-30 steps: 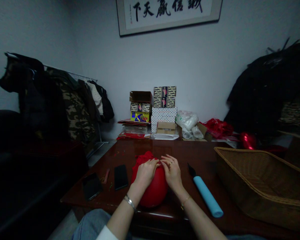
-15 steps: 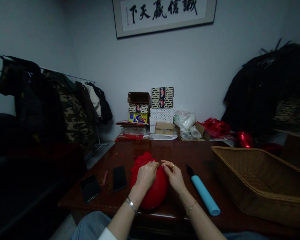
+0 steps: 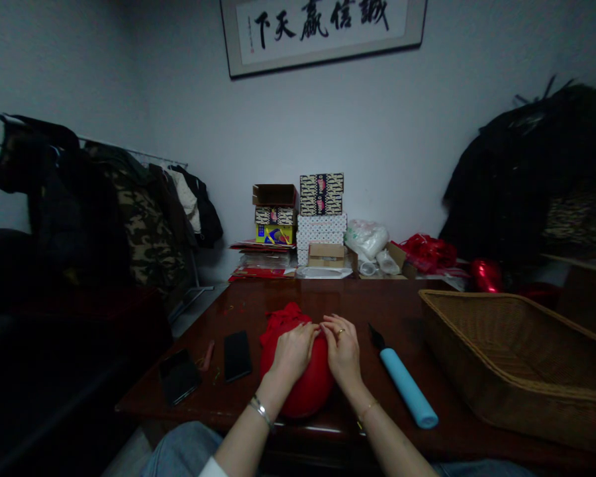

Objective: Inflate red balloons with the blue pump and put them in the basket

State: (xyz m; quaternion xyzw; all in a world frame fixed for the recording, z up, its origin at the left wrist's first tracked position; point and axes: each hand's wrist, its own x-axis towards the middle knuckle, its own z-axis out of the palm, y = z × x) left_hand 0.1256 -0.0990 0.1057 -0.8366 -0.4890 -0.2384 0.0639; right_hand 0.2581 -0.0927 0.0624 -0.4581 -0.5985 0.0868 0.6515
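Observation:
A round, inflated red balloon (image 3: 308, 387) rests at the table's near edge, between my forearms. My left hand (image 3: 297, 348) lies over its upper side, fingers pinched together at the far end of the balloon. From the right, my right hand (image 3: 342, 348) meets it there, thumb and forefinger also pinched. Both sets of fingertips nearly touch; the bit of balloon between them is too small to see clearly. Just beyond my left hand sits a crumpled heap of limp red material (image 3: 281, 321), partly covered by the balloon and hand.
To the right lie a light-blue cylinder with a black tip (image 3: 407, 387) and a large wicker basket (image 3: 506, 371). Two dark phones, one the black phone (image 3: 237, 356), are on the left beside a small reddish stick (image 3: 208, 356). Stacked boxes (image 3: 322, 228) stand beyond the dark wooden table (image 3: 377, 295).
My right hand has moved slightly left and turned inward, bringing its fingertips up against those of my left hand. The left hand has barely shifted, and the balloon stays in place.

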